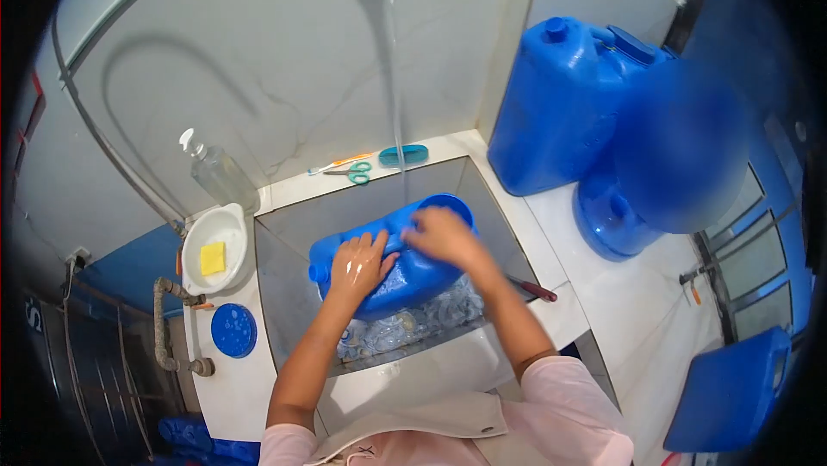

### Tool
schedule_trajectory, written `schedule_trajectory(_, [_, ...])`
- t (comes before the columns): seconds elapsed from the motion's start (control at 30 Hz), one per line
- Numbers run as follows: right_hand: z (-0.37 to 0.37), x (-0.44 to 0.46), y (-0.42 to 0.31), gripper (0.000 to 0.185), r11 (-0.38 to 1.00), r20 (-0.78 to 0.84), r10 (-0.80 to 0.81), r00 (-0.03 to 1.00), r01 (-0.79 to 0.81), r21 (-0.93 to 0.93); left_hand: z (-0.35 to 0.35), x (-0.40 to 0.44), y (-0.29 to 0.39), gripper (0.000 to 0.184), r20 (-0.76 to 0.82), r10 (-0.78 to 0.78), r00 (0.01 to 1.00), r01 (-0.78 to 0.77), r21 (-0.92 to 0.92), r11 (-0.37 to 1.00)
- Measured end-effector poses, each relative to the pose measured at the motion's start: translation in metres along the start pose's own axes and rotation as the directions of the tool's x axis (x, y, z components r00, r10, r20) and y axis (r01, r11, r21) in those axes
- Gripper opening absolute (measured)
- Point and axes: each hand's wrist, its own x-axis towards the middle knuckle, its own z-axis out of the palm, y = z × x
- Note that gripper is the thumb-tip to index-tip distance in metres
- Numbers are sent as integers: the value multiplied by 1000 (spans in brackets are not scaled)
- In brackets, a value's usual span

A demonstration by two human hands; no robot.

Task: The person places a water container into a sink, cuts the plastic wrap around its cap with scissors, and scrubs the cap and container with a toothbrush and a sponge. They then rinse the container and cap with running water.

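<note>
A blue plastic jug [413,286] lies on its side in the sink [289,294], its wide round opening at the upper right and a small capped spout at the left. My left hand [358,266] rests on the jug near its handle, wet, with the fingers spread. My right hand [438,233] is at the jug beside the wide opening, its fingers bent and blurred; what they hold, if anything, is hidden. Water runs in a thin stream [397,113] behind the jug. Under the jug, several clear, wet objects [405,332] cover the sink bottom.
A white bowl [226,229] with a yellow sponge [212,258], a pump bottle [220,175] and a blue lid [233,330] stand left. Scissors [357,174] and a teal brush [403,155] lie behind. Large blue containers [551,104] stand right; a red handle [538,291] crosses the edge.
</note>
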Motion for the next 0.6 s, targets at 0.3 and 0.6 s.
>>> schedule_trajectory(0.3, [-19, 120, 15, 21, 363, 436, 128, 891, -451, 816, 78, 78, -31, 34, -313, 91, 945, 8, 303, 953])
schedule_trajectory(0.6, [-33, 125, 10, 21, 419, 494, 4, 869, -450, 788, -2, 51, -35, 31, 543, -1, 840, 22, -33, 999])
